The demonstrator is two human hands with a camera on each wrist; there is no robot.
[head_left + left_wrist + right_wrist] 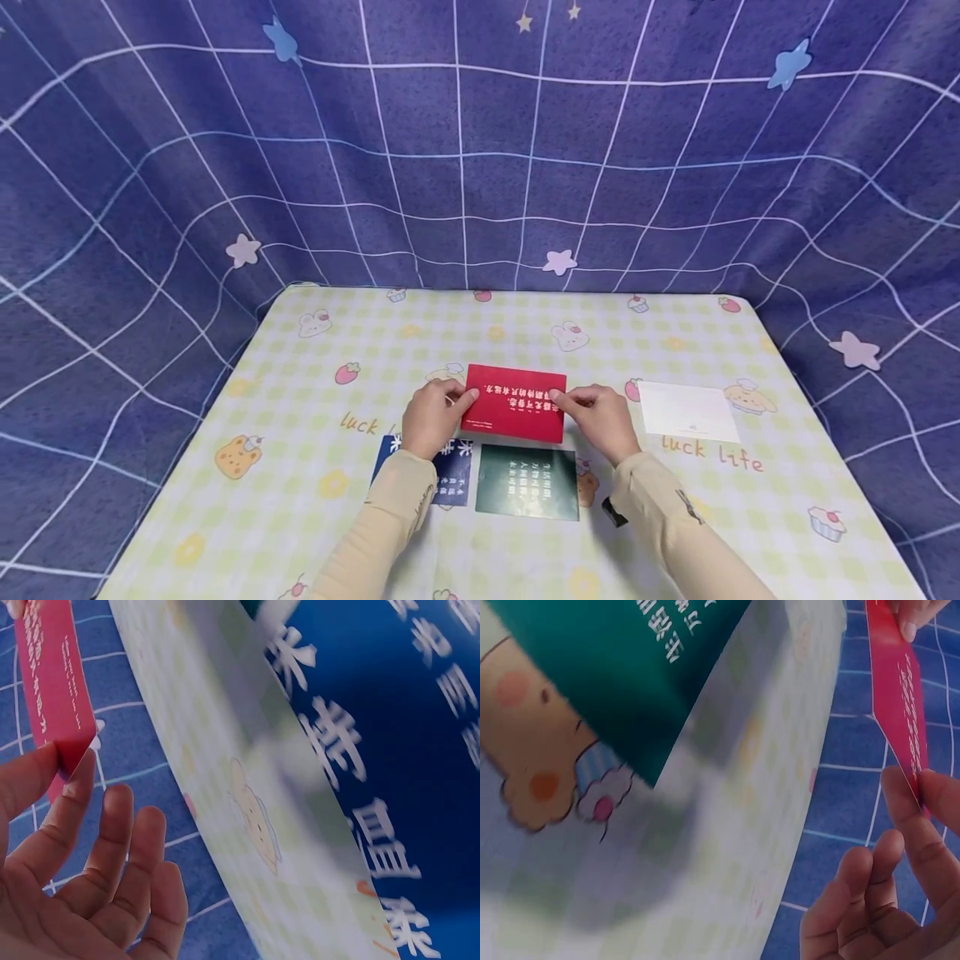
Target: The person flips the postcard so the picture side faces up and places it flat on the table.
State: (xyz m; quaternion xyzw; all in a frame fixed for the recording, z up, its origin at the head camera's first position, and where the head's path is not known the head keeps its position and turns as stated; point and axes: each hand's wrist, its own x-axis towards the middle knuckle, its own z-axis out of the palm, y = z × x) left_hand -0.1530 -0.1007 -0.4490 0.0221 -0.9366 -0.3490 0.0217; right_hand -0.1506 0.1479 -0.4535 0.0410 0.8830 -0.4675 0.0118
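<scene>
Between my two hands a red card (516,403) with white printed characters is held up off the table. My left hand (433,417) pinches its left edge between thumb and forefinger, the other fingers loosely bent in the left wrist view. At the opposite edge my right hand (602,421) pinches the card the same way. Below it on the table lies a green card (527,483) with white characters. A dark blue card (452,475) lies beside that one, partly covered by my left hand and sleeve. Off to the right rests a white card (688,412).
A pale green checked tablecloth (285,400) with cartoon prints covers the table. Behind and at both sides hangs a blue curtain (495,183) with a line grid and stars. A small dark object (613,512) shows beside my right sleeve, partly hidden.
</scene>
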